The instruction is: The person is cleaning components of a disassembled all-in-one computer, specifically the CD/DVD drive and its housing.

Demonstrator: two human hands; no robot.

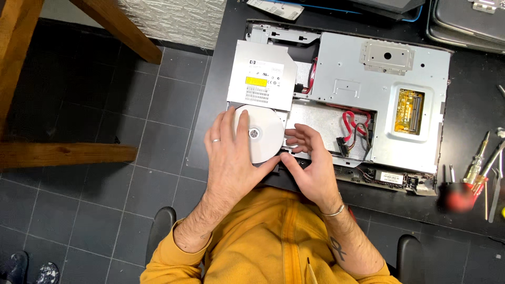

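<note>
Head cam looks down on a black worktop (221, 105) w/ an opened computer chassis (379, 105) lying flat, back cover off, metal shielding exposed. Optical drive (261, 81) sits at the chassis' left end, label side up, its tray out toward the person w/ a silver disc (263, 138) on it.

Left hand (231, 158) lies over the disc's left part, fingers spread, thumb resting on the disc near the hub; it presses or steadies rather than clenching, ring on one finger. Right hand (311, 163) is just beside the disc's right edge, fingers curled loosely on the tray/chassis edge, thumb touching the disc rim; bracelet at the wrist. Can't tell if either hand truly grips the disc.

Red cables (353, 126) run inside the chassis right of the right hand. Yellowish board opening (409, 110) further right. Screwdrivers (473, 173) w/ red handles lie at the worktop's right edge, well apart from both hands. Person wears a mustard-yellow top (273, 236); grey tiled floor (105, 184) at left
</note>
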